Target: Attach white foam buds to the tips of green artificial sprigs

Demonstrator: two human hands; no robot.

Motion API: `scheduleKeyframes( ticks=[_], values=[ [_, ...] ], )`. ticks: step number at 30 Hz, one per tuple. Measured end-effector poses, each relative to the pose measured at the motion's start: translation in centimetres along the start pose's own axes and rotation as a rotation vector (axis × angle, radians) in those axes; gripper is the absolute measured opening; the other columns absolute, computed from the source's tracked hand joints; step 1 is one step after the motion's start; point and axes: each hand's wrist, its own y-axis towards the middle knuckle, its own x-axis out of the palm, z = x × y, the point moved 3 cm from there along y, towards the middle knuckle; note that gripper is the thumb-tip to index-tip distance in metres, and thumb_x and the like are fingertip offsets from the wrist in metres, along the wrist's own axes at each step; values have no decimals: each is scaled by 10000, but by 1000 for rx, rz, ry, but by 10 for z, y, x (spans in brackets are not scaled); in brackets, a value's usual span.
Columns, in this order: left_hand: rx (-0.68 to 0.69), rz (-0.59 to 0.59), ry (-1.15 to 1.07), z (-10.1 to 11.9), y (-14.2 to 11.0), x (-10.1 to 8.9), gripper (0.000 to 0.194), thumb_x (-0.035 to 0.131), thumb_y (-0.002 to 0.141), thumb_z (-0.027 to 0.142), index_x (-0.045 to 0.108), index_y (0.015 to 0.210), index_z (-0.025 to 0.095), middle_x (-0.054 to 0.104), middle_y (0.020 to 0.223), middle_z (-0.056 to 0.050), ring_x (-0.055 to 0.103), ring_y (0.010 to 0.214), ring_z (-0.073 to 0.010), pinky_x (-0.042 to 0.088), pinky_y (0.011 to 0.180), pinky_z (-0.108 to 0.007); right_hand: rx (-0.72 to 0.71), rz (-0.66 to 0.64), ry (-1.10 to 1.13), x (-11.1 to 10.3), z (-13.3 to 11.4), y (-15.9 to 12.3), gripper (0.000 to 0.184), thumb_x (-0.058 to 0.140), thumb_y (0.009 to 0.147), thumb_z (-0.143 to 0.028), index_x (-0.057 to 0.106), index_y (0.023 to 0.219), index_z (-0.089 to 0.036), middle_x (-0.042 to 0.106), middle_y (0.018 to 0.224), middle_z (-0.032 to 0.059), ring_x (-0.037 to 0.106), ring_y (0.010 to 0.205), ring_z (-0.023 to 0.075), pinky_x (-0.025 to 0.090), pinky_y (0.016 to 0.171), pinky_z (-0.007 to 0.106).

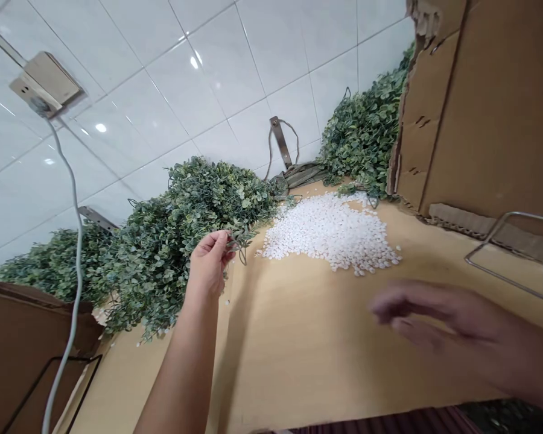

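Observation:
My left hand (212, 259) is closed in a pinch on a green artificial leaf sprig (242, 236), its thin stem ends poking out to the right of the fingers. Just behind that hand rises a heap of similar green artificial foliage (176, 223). On the right, my right hand (457, 328) hovers over the cardboard surface, blurred by motion. Its fingers curve with a gap between them and the thumb, and I see nothing held there. Between the hands and farther back lies a spread pile of small white plastic pieces (328, 232).
Cardboard (289, 337) covers the work surface. A torn cardboard box (493, 114) stands at the right, with a bent metal wire (484, 241) near it. More foliage (366, 132) sits beside the box. A white cable (78, 241) hangs from a wall socket (47, 84) at the left.

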Motion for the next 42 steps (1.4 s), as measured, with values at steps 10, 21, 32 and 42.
scheduleKeyframes(
  ticks=[10, 21, 32, 42],
  values=[
    [-335, -372, -260, -33, -94, 64, 294, 793, 544, 367, 626, 670, 160, 649, 628, 13, 593, 591, -89, 486, 563, -177, 308, 22, 708, 57, -3, 54, 525, 715, 533, -627, 642, 780, -170, 629, 783, 29, 583, 781, 151, 461, 802, 320],
    [-262, -586, -103, -30, -114, 70, 199, 751, 613, 320, 700, 713, 155, 672, 687, -31, 595, 635, -130, 502, 615, -247, 356, 41, 870, 59, 11, 55, 314, 820, 492, -332, 603, 639, -159, 596, 605, -37, 530, 589, 95, 419, 643, 260],
    [-350, -562, -87, -54, -105, 73, 326, 822, 495, 263, 566, 666, 155, 514, 534, 58, 413, 455, -50, 354, 419, -173, 326, 16, 624, 64, 10, 54, 358, 770, 567, -414, 533, 660, -162, 537, 628, -43, 493, 597, 92, 374, 594, 245],
    [-381, -648, -148, -51, -111, 83, 335, 766, 571, 418, 580, 560, 140, 478, 504, 38, 387, 504, -67, 330, 524, -215, 321, 137, 569, 67, 14, 56, 415, 786, 526, -445, 485, 605, -170, 468, 552, -69, 411, 524, 68, 323, 501, 217]
  ],
)
